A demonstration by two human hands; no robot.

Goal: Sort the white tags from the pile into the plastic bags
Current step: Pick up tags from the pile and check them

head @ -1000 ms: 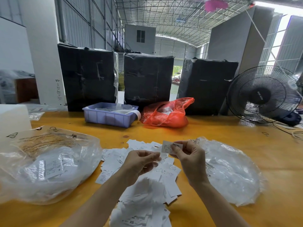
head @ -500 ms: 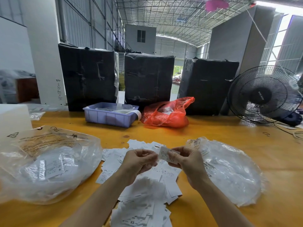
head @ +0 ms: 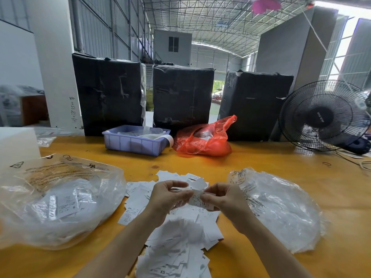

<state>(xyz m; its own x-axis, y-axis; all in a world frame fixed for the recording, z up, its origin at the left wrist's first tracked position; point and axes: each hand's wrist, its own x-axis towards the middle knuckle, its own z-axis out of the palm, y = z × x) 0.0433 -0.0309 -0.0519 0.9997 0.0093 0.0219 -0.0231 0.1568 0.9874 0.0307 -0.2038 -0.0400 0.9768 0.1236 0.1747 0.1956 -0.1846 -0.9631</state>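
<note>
The room is a big hall with a curved metal truss roof (head: 210, 23) and walls of corrugated sheet. Daylight comes in from tall windows (head: 345, 55) on the right and from an open door (head: 217, 87) far behind. A white pillar (head: 56, 63) stands on the left. On the yellow wooden table (head: 301, 177) three black wrapped boxes (head: 182, 97) stand in a row, with a black fan (head: 323, 117) at the right.

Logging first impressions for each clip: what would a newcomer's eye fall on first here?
Both hands, left hand and right hand, pinch one white tag above the pile of tags at the table's centre. Clear plastic bags flank them: left bag, right bag. Behind, an orange bag glows against three black-wrapped boxes.
</note>
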